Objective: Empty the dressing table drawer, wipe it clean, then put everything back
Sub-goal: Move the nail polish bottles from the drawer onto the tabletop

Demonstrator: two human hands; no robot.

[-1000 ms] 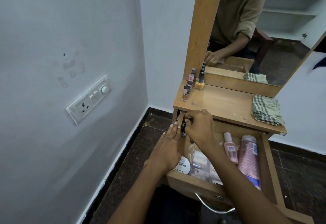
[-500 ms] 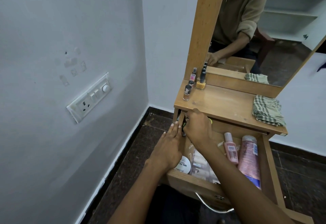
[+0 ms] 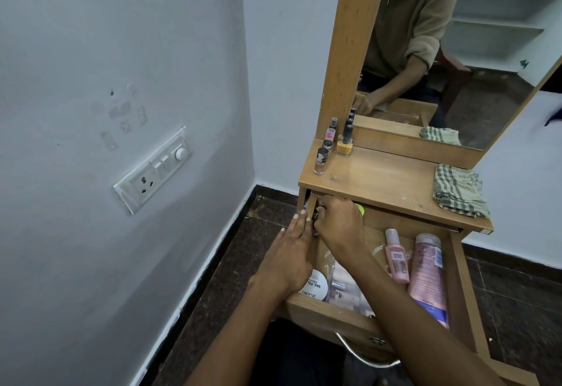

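Note:
The wooden drawer (image 3: 328, 315) of the dressing table stands pulled out. My left hand (image 3: 292, 258) lies flat along its left wall, fingers pointing to the back. My right hand (image 3: 340, 221) reaches into the back left corner, fingers closed around a small dark bottle (image 3: 315, 218) that is mostly hidden. A yellow-green item (image 3: 361, 209) peeks out behind that hand. Inside lie a white round jar (image 3: 316, 289), a clear pouch (image 3: 343, 288), a small pink bottle (image 3: 395, 261) and a pink tube (image 3: 427, 279).
On the tabletop (image 3: 380, 181) several nail polish bottles (image 3: 321, 162) stand at the back left, beside a yellow-based one (image 3: 345, 142). A folded checked cloth (image 3: 459, 191) lies at the right. The mirror (image 3: 441, 51) rises behind. A wall with a switch plate (image 3: 153, 169) is close on the left.
My right hand has pushed a little deeper into the drawer's back left corner, covering more of the dark bottle. My left hand has stayed on the drawer's wall.

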